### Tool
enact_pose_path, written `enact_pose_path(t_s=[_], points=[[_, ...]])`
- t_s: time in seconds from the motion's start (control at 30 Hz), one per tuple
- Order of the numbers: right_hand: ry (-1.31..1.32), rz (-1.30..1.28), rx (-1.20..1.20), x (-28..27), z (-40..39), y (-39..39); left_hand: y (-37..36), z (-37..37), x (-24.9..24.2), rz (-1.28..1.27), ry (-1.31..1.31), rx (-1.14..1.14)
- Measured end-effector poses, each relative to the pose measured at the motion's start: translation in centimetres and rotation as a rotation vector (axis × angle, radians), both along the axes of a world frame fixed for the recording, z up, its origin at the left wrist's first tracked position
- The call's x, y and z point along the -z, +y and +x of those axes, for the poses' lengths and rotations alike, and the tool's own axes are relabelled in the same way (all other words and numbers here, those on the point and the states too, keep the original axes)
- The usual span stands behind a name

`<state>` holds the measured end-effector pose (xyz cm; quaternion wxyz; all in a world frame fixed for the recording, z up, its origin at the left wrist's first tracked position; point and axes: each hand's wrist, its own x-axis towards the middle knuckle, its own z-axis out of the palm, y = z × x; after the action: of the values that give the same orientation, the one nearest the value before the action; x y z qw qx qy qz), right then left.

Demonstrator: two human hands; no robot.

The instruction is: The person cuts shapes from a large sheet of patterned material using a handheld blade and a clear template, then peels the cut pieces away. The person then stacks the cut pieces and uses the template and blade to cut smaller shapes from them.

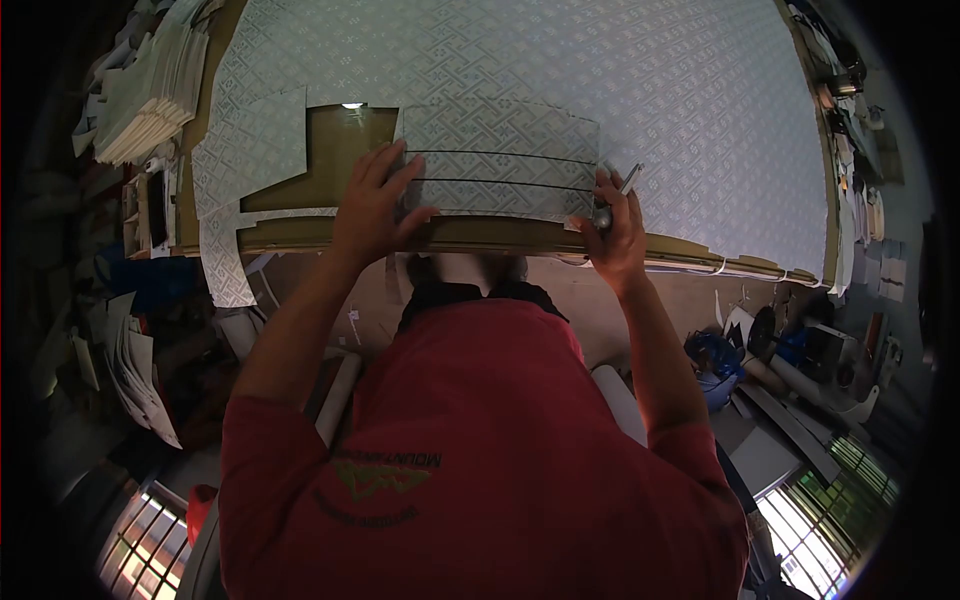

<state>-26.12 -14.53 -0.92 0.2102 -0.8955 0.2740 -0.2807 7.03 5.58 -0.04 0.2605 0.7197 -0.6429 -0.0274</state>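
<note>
A rectangular patterned fabric piece point(500, 170), crossed by two dark lengthwise lines, lies near the table's front edge. My left hand point(375, 205) rests at its left end, fingers spread and thumb apart. At the right end, my right hand point(617, 235) is closed around a slim silver tool point(630, 179), its narrow end pointing away from me. A rounded dark metal part of the tool shows between the thumb and fingers; the rest is hidden in the grip. Beyond both hands spreads a large sheet of pale patterned fabric point(690, 120).
Brown table surface point(345, 150) shows through a cut-out left of the piece. A narrow fabric strip point(228, 265) hangs over the front edge. Stacked folded sheets point(160, 100) stand at the far left. Assorted items, including a blue bundle point(712, 355), crowd the lower right.
</note>
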Motion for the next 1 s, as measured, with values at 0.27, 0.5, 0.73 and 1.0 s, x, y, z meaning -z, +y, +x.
enact_pose_path(t_s=[0.27,0.5,0.73,1.0], points=[[-0.025,0.005,-0.004,0.21,0.15,-0.15,-0.11,-0.28,-0.21,0.003,-0.035,-0.010],[-0.003,0.008,-0.006,0.55,0.12,-0.24,-0.09,0.05,-0.19,-0.010,-0.026,0.002],[-0.044,0.010,-0.015,0.00,0.34,0.21,0.27,0.27,-0.06,-0.032,-0.027,-0.001],[-0.019,-0.031,-0.006,-0.05,0.39,0.28,0.41,-0.06,-0.31,-0.025,-0.021,-0.025]])
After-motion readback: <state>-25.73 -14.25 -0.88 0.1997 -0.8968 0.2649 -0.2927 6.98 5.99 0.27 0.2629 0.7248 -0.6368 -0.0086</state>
